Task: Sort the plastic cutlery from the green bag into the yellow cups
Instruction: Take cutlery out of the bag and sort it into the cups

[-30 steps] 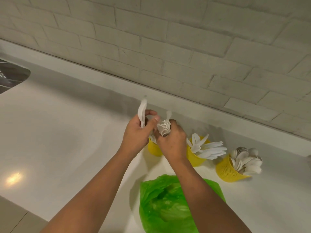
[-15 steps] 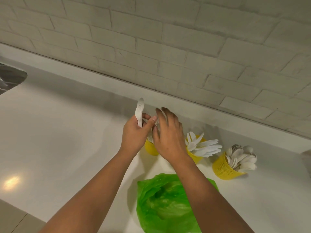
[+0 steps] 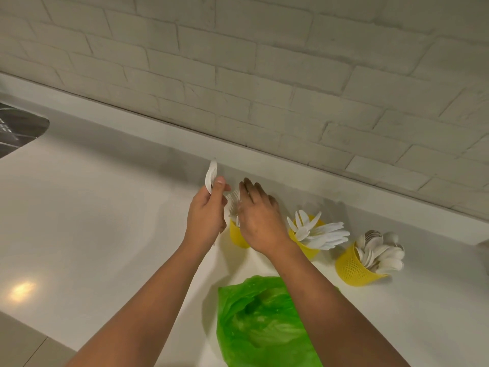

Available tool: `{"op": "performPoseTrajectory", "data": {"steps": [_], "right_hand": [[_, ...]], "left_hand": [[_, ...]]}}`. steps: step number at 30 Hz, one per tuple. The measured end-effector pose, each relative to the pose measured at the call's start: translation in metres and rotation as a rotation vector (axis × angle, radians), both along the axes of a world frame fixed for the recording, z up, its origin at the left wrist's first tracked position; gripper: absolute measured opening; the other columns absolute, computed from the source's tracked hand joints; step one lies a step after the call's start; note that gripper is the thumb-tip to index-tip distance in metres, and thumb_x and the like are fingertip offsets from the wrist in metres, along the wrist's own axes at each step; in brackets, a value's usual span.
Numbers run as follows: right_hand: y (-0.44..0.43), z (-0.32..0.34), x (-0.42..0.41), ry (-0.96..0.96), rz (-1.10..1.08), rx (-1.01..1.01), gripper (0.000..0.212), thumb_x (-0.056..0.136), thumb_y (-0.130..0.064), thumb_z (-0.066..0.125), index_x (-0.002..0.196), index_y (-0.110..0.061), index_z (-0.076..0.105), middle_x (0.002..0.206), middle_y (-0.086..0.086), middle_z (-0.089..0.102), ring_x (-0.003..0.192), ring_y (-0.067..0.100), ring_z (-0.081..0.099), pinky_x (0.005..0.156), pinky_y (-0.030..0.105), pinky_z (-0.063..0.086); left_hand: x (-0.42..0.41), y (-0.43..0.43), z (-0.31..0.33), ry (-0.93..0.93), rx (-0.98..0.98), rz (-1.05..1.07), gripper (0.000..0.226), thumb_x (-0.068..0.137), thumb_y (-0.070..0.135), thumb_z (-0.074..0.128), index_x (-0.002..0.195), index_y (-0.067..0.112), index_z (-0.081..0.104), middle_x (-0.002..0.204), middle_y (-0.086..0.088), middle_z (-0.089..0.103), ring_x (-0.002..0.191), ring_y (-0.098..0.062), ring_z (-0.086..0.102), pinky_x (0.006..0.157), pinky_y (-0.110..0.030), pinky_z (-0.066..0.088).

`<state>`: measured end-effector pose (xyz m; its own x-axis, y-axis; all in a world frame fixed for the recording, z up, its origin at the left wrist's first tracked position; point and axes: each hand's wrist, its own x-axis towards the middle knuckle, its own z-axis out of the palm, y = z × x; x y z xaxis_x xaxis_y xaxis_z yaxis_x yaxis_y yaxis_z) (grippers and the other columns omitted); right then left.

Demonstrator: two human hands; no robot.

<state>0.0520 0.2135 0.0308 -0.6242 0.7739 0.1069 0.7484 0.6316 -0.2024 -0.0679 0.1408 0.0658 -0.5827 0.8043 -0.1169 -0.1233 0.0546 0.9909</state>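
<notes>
Three yellow cups stand in a row near the back of the white counter. The left cup [image 3: 236, 235] holds white forks [image 3: 233, 201] and is mostly hidden by my hands. The middle cup [image 3: 307, 249] holds white knives [image 3: 321, 231], and the right cup [image 3: 353, 268] holds white spoons [image 3: 381, 249]. My left hand [image 3: 205, 215] pinches a white plastic utensil [image 3: 211, 174], blade end pointing up. My right hand [image 3: 258, 215] lies flat over the forks, fingers spread and touching them. The open green bag [image 3: 262, 327] lies on the counter in front of the cups.
A white brick wall rises directly behind the cups. A dark sink [image 3: 18, 131] is cut into the counter [image 3: 92, 207] at the far left. The counter's front edge runs along the lower left, with floor tiles below it.
My right hand let go of the bunch of forks over the left cup and opened flat on top of them. My left hand kept the utensil and stayed in place.
</notes>
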Motion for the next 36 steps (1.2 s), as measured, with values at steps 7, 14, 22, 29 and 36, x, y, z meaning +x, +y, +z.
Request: {"op": "performPoseTrajectory", "data": {"steps": [7,14,22,29,36], "right_hand": [[-0.014,-0.001,0.006,-0.009,0.021,-0.031,0.069,0.106,-0.049,0.017,0.164,-0.012,0.009,0.173,0.007,-0.003,0.159,0.021,-0.004,0.128,0.048,0.005],[-0.013,0.015,0.011,0.254,0.000,-0.132,0.058,0.108,-0.034,0.036,0.161,-0.012,0.024,0.171,0.006,0.015,0.159,0.021,0.009,0.128,0.043,0.013],[-0.031,0.078,0.021,1.128,-0.155,-0.864,0.025,0.104,-0.031,0.055,0.105,-0.013,0.072,0.073,0.010,0.065,0.063,0.015,0.061,0.067,0.031,0.052],[-0.045,0.075,0.059,1.080,-0.127,-0.622,0.018,0.103,-0.018,0.061,0.087,-0.012,0.068,0.061,0.000,0.059,0.049,0.013,0.051,0.053,0.026,0.044],[-0.069,0.063,0.103,0.972,-0.124,-0.497,0.018,0.105,-0.029,0.054,0.106,-0.038,0.070,0.099,-0.005,0.063,0.081,0.007,0.061,0.079,0.029,0.048]], "left_hand": [[0.004,-0.003,0.005,-0.219,0.053,-0.116,0.044,0.108,0.036,0.036,0.100,0.007,0.068,0.055,-0.004,0.037,0.037,-0.016,0.028,0.040,-0.021,0.027],[-0.001,-0.010,0.012,-0.409,0.075,-0.284,0.038,0.097,0.023,0.038,0.079,0.005,0.067,0.050,-0.006,0.033,0.033,-0.013,0.022,0.037,-0.021,0.016],[0.009,-0.022,0.029,-0.581,-0.104,-0.728,0.044,0.094,0.051,0.049,0.073,0.013,0.058,0.044,0.003,0.025,0.028,-0.006,0.022,0.033,-0.016,0.010],[0.038,-0.034,0.042,-0.151,-0.129,-0.799,0.040,0.105,0.045,0.046,0.092,0.011,0.061,0.059,-0.005,0.038,0.040,-0.015,0.029,0.042,-0.023,0.021],[0.076,-0.057,0.048,0.120,-0.160,-0.803,0.046,0.109,0.034,0.033,0.075,0.006,0.048,0.052,-0.005,0.042,0.039,-0.019,0.028,0.043,-0.025,0.025]]}}
